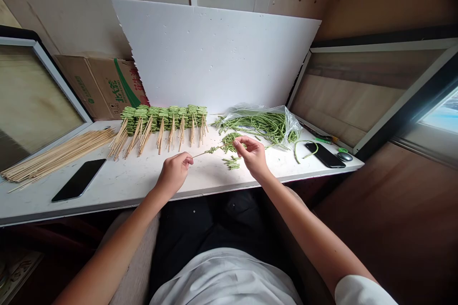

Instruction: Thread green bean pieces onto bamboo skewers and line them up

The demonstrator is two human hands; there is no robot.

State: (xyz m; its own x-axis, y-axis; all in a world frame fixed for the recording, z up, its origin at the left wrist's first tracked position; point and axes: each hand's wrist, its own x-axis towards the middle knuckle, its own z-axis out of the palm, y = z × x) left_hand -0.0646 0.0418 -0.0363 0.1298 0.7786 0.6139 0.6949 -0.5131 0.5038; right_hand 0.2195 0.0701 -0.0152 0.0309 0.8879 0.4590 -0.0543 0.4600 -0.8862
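- The left hand (173,174) was closed in a pinch around a bare skewer (202,153), at about 12 o'clock from the person.
- The right hand (253,155) curled just beyond it, with thumb and forefinger pinched together at the end of a threaded green bean (213,150); what they gripped was too small to tell exactly.
- The bean sat partway along the skewer, with most of the shaft bare toward the left hand.
- Done: a row of filled skewers (162,124) stood at 11 o'clock, their green bean stacks laid against a foam board (214,52) and their bare ends pointing toward the person.
- Left: a bundle of bare skewers (57,155) lay at 10 o'clock on the counter (118,193).
- Left: a clear plastic bag (282,121) at 1 o'clock held a tangled heap of long beans, with more strands spilling from its mouth.
- Short bean pieces (232,164) lay in a small pile just past the hands.
- Phones lay at 9 o'clock (78,180) and 2 o'clock (325,155).
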